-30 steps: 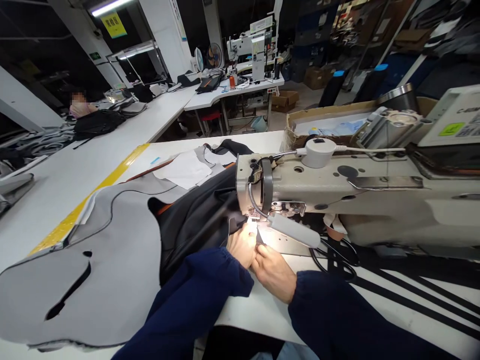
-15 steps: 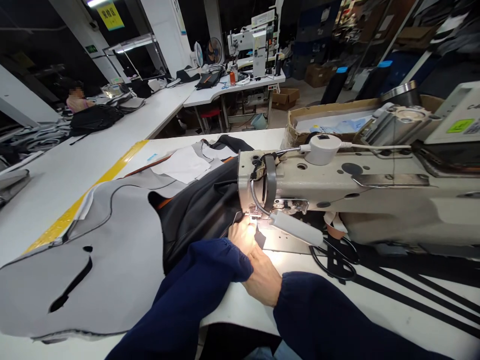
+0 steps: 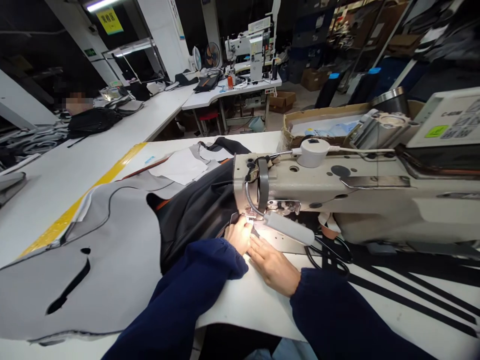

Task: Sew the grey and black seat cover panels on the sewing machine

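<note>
My left hand (image 3: 238, 235) rests at the needle area of the cream sewing machine (image 3: 337, 192), fingers curled on the edge of the black leather-like fabric (image 3: 195, 210) under the machine head. My right hand (image 3: 273, 265) lies flat on the white table (image 3: 255, 305) just right of it. Its fingers are stretched toward the presser foot (image 3: 250, 218), their tips touching a small dark flap of the fabric. The machine's lamp (image 3: 290, 229) lights both hands. Both sleeves are dark blue.
A large grey fabric panel (image 3: 112, 250) with slits spreads left of the black piece. White paper pieces (image 3: 182, 167) lie behind. A cardboard box (image 3: 322, 122) stands behind the machine. Black straps (image 3: 393, 295) cross the table at right. A person (image 3: 77, 102) sits at the far-left table.
My right hand has opened from a pinch on the small dark flap and now lies flat, moved slightly right. My left hand stays at the needle. The view has shifted a little.
</note>
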Demonstrator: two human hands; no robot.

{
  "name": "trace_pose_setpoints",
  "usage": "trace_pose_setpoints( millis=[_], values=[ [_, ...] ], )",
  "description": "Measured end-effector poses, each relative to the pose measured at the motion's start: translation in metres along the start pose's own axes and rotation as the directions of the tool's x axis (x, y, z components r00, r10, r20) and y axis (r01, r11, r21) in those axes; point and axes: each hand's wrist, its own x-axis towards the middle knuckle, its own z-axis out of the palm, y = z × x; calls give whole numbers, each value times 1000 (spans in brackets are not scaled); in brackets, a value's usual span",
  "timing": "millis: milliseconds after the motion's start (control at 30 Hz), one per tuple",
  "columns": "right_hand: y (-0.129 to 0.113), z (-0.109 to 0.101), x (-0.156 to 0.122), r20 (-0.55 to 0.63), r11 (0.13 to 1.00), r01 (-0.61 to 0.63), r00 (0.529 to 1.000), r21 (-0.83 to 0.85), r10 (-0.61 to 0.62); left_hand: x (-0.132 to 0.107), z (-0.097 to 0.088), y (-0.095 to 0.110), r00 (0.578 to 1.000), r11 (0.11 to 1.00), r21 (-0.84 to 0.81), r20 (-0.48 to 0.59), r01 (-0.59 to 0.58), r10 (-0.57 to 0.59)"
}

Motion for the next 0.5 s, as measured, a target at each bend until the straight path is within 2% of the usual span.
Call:
trace_pose_setpoints(
  millis=[100,167,333,500],
  values=[
    [-9,5,2,-25,1000,-16,1000,-1,16,-5,-10,3,997,988,146,38,55,-61],
    [-13,6,1,-28,1000,-8,1000,-8,8,-8,-13,1,998,983,179,45,40,-48],
    [-19,5,0,-53,999,-5,999,-51,2,-9,-9,-10,995,975,202,48,-92,83],
    [-22,6,7,-39,997,-21,999,-76,18,-7,-6,-9,996,978,193,54,-73,64]
  ],
)
